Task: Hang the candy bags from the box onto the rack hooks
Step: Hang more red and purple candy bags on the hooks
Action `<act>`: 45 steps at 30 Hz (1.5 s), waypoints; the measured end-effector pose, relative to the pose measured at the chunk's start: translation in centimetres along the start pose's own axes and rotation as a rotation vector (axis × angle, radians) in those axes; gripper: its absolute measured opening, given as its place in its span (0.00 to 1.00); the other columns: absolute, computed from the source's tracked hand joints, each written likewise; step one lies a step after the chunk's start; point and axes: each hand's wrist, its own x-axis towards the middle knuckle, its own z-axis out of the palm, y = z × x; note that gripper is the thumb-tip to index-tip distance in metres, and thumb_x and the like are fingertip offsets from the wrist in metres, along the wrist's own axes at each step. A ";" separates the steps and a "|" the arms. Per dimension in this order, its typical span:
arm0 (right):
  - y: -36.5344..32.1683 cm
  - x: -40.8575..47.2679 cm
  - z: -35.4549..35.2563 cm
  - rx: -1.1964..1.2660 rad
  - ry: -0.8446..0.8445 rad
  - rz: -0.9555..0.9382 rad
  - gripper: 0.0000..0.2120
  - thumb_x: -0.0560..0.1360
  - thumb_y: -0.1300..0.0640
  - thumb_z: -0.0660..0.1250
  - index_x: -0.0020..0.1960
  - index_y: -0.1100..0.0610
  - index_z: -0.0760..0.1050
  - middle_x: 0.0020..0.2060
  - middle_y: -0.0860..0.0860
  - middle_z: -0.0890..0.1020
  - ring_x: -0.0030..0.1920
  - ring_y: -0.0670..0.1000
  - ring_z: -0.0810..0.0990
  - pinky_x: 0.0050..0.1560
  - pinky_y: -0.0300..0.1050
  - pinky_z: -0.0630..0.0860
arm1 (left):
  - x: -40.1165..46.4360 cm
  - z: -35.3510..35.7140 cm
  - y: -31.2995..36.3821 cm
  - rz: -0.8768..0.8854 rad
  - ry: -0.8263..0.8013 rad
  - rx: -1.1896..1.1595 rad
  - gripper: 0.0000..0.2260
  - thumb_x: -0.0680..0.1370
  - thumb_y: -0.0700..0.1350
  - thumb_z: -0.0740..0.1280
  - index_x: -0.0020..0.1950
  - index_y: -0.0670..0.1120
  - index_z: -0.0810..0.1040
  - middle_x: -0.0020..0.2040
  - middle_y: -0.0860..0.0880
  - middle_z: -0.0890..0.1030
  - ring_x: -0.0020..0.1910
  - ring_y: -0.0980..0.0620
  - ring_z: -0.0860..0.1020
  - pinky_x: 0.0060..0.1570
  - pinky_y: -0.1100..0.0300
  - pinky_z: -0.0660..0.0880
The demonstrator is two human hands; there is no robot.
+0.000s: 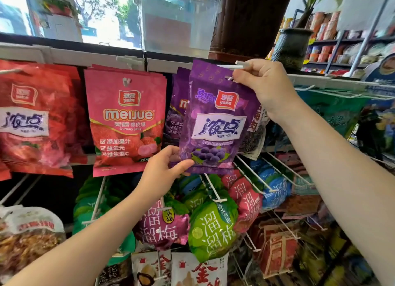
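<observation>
A purple candy bag [215, 123] with grapes printed on it hangs slightly tilted in front of the rack. My right hand [263, 84] pinches its top right corner by the hang hole, right at the white tip of a rack hook [239, 66]. My left hand [162, 170] grips the bag's bottom left corner between thumb and fingers. Behind it more purple bags [178, 110] hang on the same hook. The box is not in view.
Pink gummy bags [126, 123] and red bags [34, 118] hang to the left. Green [211, 228], magenta [162, 228] and blue [273, 191] plum bags fill white wire hooks below. A potted plant [292, 46] stands on the shelf top at the right.
</observation>
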 end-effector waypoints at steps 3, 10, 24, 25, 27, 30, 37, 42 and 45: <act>0.0 0.4 -0.2 0.052 -0.020 0.053 0.06 0.74 0.57 0.68 0.39 0.52 0.78 0.30 0.45 0.83 0.35 0.46 0.82 0.41 0.48 0.80 | 0.0 0.3 -0.4 0.006 0.041 -0.006 0.04 0.74 0.43 0.68 0.42 0.48 0.74 0.40 0.51 0.82 0.36 0.60 0.79 0.38 0.62 0.76; 1.6 1.5 1.1 -0.052 0.038 0.082 0.07 0.73 0.59 0.68 0.37 0.53 0.77 0.34 0.47 0.81 0.39 0.48 0.80 0.44 0.47 0.79 | -0.3 1.5 -1.8 -0.085 0.022 -0.147 0.01 0.77 0.41 0.64 0.47 0.47 0.74 0.44 0.51 0.83 0.40 0.57 0.82 0.40 0.63 0.78; 5.6 7.3 4.3 -0.291 0.079 0.133 0.12 0.74 0.51 0.67 0.32 0.47 0.73 0.40 0.50 0.79 0.45 0.50 0.77 0.42 0.44 0.70 | 4.8 -0.7 -1.6 -0.086 -0.131 0.855 0.16 0.77 0.56 0.60 0.53 0.43 0.71 0.46 0.43 0.82 0.41 0.43 0.81 0.42 0.49 0.79; 5.6 7.2 4.4 -0.325 0.098 0.132 0.12 0.74 0.51 0.67 0.32 0.46 0.72 0.41 0.50 0.79 0.45 0.51 0.77 0.42 0.44 0.71 | 4.9 -0.9 -1.2 -0.101 -0.163 0.934 0.18 0.77 0.56 0.60 0.54 0.42 0.72 0.48 0.42 0.81 0.44 0.42 0.81 0.43 0.51 0.78; 5.6 6.5 4.2 -0.484 0.176 0.068 0.06 0.74 0.52 0.67 0.38 0.48 0.75 0.45 0.52 0.79 0.49 0.52 0.78 0.44 0.43 0.72 | 4.7 -1.4 -0.2 -0.119 -0.170 1.047 0.18 0.77 0.56 0.60 0.53 0.42 0.75 0.49 0.41 0.80 0.48 0.40 0.79 0.44 0.51 0.75; 6.1 3.2 2.8 -0.606 0.317 -0.059 0.11 0.75 0.55 0.65 0.55 0.58 0.75 0.53 0.55 0.77 0.53 0.52 0.76 0.52 0.44 0.72 | 3.3 -1.9 1.6 -0.008 -0.051 1.061 0.15 0.77 0.55 0.60 0.50 0.44 0.76 0.47 0.42 0.80 0.47 0.40 0.79 0.39 0.54 0.71; 10.5 -11.6 -1.3 -0.690 0.122 0.088 0.10 0.76 0.56 0.63 0.55 0.59 0.74 0.44 0.52 0.79 0.44 0.53 0.78 0.45 0.50 0.75 | -1.3 5.4 3.2 0.335 -0.413 0.646 0.09 0.77 0.51 0.62 0.50 0.47 0.78 0.38 0.49 0.82 0.39 0.48 0.80 0.39 0.56 0.75; 15.5 -27.2 -4.9 -0.728 -0.008 0.506 0.07 0.76 0.56 0.62 0.52 0.56 0.75 0.44 0.53 0.82 0.42 0.55 0.80 0.45 0.52 0.76 | -7.9 16.4 -1.4 0.236 -0.821 0.578 0.08 0.77 0.49 0.62 0.49 0.47 0.78 0.41 0.46 0.82 0.43 0.45 0.80 0.43 0.54 0.74; 17.7 -37.3 -7.8 -0.623 -0.030 0.888 0.07 0.76 0.57 0.62 0.51 0.56 0.76 0.44 0.53 0.83 0.45 0.54 0.80 0.46 0.47 0.74 | -12.9 22.6 -5.0 0.100 -1.063 0.599 0.09 0.77 0.47 0.61 0.51 0.44 0.78 0.47 0.44 0.83 0.50 0.44 0.80 0.47 0.55 0.73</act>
